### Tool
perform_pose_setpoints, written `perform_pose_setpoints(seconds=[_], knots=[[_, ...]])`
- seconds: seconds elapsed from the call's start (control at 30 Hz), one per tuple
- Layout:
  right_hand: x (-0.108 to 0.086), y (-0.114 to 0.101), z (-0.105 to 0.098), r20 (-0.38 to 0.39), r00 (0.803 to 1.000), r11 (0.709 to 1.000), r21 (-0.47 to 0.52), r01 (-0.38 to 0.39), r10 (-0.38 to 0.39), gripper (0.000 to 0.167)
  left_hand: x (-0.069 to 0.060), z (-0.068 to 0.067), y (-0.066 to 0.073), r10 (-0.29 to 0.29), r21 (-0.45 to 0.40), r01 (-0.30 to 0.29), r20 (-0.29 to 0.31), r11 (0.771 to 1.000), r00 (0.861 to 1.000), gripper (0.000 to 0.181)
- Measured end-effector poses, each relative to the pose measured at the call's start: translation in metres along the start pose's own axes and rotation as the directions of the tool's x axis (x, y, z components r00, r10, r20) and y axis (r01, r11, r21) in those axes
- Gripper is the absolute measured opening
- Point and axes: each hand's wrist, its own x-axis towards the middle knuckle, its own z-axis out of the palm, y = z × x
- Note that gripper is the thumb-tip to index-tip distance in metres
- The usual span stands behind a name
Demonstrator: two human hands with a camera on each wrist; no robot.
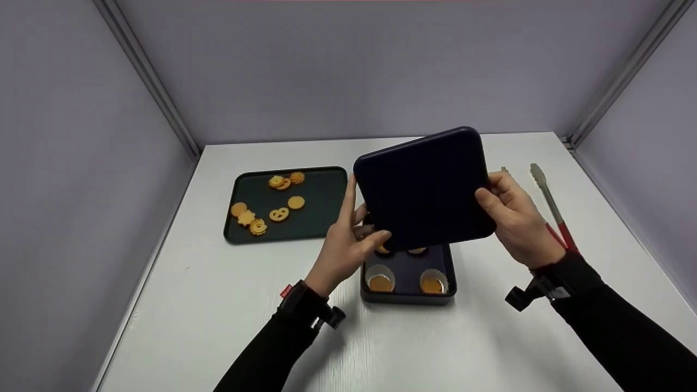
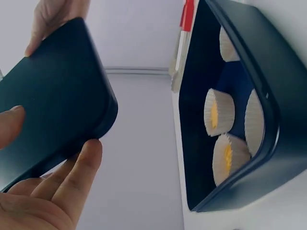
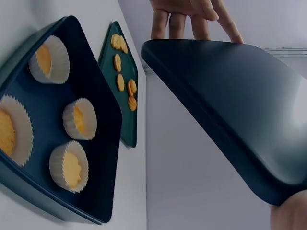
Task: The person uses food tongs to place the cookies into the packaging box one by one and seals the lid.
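Note:
A dark blue rectangular lid (image 1: 425, 190) is held tilted above a matching box (image 1: 408, 298). My right hand (image 1: 514, 220) grips its right edge, thumb on the near face and fingers behind. At the lid's left edge, my left hand (image 1: 346, 247) touches it with mostly straight fingers; in the right wrist view the thumb stands apart from the lid. Inside the box are several white paper baking cups (image 3: 79, 119) with cookies (image 3: 72, 170) in them. The lid hides the back of the box in the head view.
Left of the box lies a dark green tray (image 1: 310, 231) with several cookies (image 1: 295, 202), one of them a pretzel shape (image 1: 279, 214). Metal tongs with red handles (image 1: 567, 237) lie on the white table (image 1: 218, 305), partly behind my right hand. Grey walls (image 1: 348, 65) enclose the table.

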Motion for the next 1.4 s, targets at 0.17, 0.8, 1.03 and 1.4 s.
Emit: perform_pose_setpoints(seconds=[0.17, 0.8, 1.03, 1.4], knots=[[-0.003, 0.008, 0.003, -0.02, 0.999, 0.999, 0.009, -0.034, 0.035, 0.029, 0.004, -0.005, 0.007, -0.078, 0.118, 0.081, -0.027, 0.99, 0.997, 0.111], [-0.018, 0.025, 0.002, 0.0, 0.996, 0.71, -0.701, -0.068, 0.095, 0.058, 0.011, -0.015, 0.012, -0.18, 0.403, 0.188, -0.056, 0.896, 0.982, 0.114], [-0.022, 0.039, -0.002, 0.038, 0.977, 0.718, -0.684, -0.128, 0.21, 0.059, 0.01, -0.011, 0.0, -0.228, 0.401, 0.232, -0.059, 0.886, 0.972, 0.113], [-0.033, 0.063, -0.007, 0.03, 0.92, 0.71, -0.646, -0.28, 0.39, 0.062, 0.012, -0.004, -0.024, -0.39, 0.453, 0.37, -0.052, 0.811, 0.919, 0.112]])
